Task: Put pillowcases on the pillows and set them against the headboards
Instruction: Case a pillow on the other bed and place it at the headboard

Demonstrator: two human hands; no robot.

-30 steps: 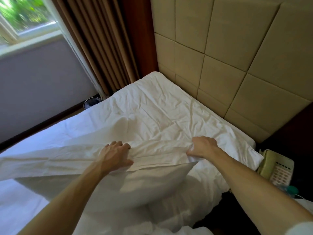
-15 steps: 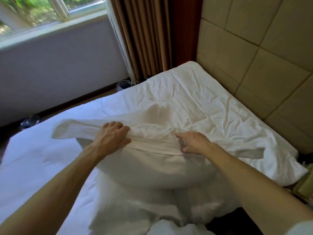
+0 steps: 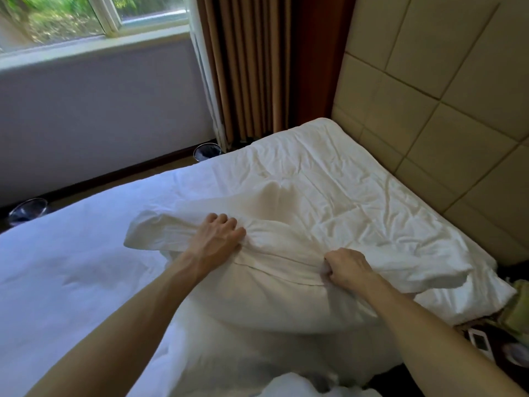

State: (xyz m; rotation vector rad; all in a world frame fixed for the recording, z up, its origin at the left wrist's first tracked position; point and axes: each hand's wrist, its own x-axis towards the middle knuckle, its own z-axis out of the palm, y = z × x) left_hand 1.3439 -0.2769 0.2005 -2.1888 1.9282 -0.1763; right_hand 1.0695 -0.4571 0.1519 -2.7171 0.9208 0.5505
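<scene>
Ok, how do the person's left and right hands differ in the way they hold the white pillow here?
The left hand drapes over the far edge of the soft white pillow, fingers curled into bunched cloth; the right hand is a tight fist pinching cloth by the seam. The left hand sits farther from the camera, the right hand nearer and toward the padded beige headboard. Both grip the same pillow.

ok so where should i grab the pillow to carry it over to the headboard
Probably along its upper long edge, from the near side, one hand toward each end. The pillow sags soft below that seamed edge, where the left hand and right hand grip bunched fabric, so a wide hold should keep it level.
</scene>
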